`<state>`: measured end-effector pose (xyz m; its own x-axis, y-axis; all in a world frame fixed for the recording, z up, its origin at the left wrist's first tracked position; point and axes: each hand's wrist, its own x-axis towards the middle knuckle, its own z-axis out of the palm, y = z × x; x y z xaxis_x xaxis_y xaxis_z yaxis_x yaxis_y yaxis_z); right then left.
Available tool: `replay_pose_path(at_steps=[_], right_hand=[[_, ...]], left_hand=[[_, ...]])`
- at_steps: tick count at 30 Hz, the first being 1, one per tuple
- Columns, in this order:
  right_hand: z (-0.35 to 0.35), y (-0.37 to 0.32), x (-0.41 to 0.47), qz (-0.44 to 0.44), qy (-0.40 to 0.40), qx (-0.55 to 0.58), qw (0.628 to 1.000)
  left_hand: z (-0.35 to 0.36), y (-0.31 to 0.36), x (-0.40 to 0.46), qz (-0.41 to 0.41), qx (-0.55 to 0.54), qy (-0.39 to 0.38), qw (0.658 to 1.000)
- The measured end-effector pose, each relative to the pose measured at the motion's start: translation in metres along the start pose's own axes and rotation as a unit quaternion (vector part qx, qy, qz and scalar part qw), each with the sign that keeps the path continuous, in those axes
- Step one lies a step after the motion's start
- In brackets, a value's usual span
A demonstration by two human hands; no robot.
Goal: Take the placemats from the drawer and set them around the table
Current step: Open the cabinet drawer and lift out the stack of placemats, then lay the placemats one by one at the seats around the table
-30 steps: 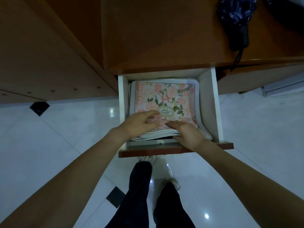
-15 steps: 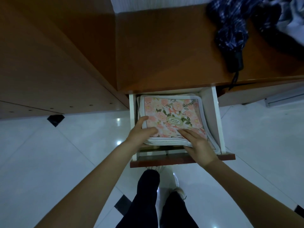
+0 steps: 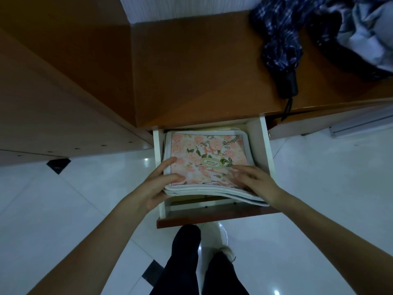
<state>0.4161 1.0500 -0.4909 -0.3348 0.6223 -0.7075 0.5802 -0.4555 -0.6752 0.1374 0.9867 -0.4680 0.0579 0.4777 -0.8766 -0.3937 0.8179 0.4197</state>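
Note:
A stack of placemats (image 3: 204, 154), white-edged with a pink floral print on top, lies in the open white drawer (image 3: 268, 150) under a brown wooden top. My left hand (image 3: 158, 186) grips the stack's near left corner, thumb on top and fingers underneath. My right hand (image 3: 255, 184) holds the near right side, fingers spread on the print. The stack's near edge is lifted off the drawer bottom and bends down toward the right.
A folded dark blue umbrella (image 3: 280, 47) and bunched dark and grey cloth (image 3: 365, 33) lie on the wooden top (image 3: 197, 77) at the back right. The drawer's brown front (image 3: 212, 218) juts over the white tiled floor (image 3: 63, 199). My legs stand just below it.
My left hand slid from the top of the stack to its left corner and took hold. Both hands have raised the stack's near edge. The camera view tilted up.

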Motion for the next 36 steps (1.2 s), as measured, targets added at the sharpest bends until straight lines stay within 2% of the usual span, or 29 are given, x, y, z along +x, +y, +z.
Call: replay_pose_path(at_steps=[5, 9, 11, 14, 17, 19, 22, 24, 30, 36], right_hand=[[-0.014, -0.001, -0.001, 0.077, 0.044, 0.003, 0.996], [-0.024, 0.002, -0.007, 0.120, 0.019, 0.080, 0.989], [-0.029, 0.003, -0.008, 0.161, -0.009, 0.157, 0.974], [-0.031, 0.001, -0.014, 0.189, -0.055, 0.312, 0.930], [-0.027, -0.001, -0.019, 0.194, -0.086, 0.356, 0.910], [-0.022, -0.003, -0.025, 0.200, -0.093, 0.345, 0.912], [-0.011, -0.001, -0.036, 0.176, -0.090, 0.283, 0.938], [0.000, -0.002, -0.045, 0.149, -0.054, 0.233, 0.960], [0.010, -0.016, -0.102, 0.066, 0.038, 0.207, 0.975], [-0.011, -0.057, -0.216, -0.028, 0.103, 0.172, 0.979]], left_hand=[[-0.004, 0.009, -0.014, 0.030, -0.067, -0.001, 0.997], [-0.004, 0.015, -0.024, 0.036, -0.084, -0.009, 0.996], [-0.008, 0.018, -0.029, 0.033, -0.057, -0.015, 0.998], [-0.015, 0.022, -0.034, 0.016, 0.015, -0.016, 1.000], [-0.020, 0.020, -0.032, 0.004, 0.055, -0.022, 0.998], [-0.020, 0.016, -0.031, 0.007, 0.082, -0.020, 0.996], [-0.017, 0.002, -0.034, 0.040, 0.184, -0.003, 0.982], [-0.015, -0.012, -0.043, 0.076, 0.236, 0.011, 0.969], [-0.006, -0.038, -0.099, 0.159, 0.211, 0.042, 0.964], [0.041, -0.025, -0.201, 0.227, 0.216, 0.044, 0.949]])
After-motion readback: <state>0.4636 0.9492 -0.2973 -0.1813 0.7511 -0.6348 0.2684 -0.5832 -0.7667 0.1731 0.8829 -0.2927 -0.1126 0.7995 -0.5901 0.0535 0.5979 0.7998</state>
